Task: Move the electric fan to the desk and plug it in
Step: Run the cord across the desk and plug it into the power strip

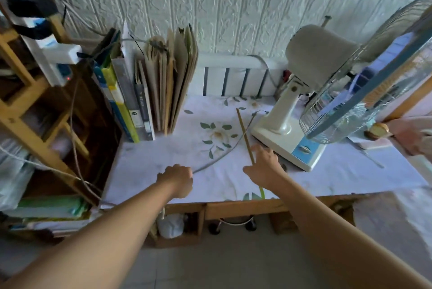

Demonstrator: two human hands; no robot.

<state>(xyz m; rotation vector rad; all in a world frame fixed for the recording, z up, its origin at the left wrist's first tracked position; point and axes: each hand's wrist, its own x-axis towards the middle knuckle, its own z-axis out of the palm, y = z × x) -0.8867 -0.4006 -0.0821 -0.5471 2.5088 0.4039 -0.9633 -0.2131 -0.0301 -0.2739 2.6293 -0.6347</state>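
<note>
The cream electric fan (292, 111) with a blue control panel and wire cage stands on the desk (163, 172) at the right, its head facing right. Its grey cord (230, 147) runs from the base across the flowered cloth into my left hand (176, 177), which is closed around it near the desk's front. My right hand (265, 165) hovers with fingers spread just left of the fan's base, beside a thin wooden stick (244, 135). A white power strip (46, 55) hangs on the wooden frame at the upper left, with a plug in it and a red light.
Books and folders (149, 92) stand upright at the desk's back left. A wooden ladder frame (30, 129) with loose cables rises on the left. A white rail (233, 76) lines the wall. Small items lie on the desk's right end.
</note>
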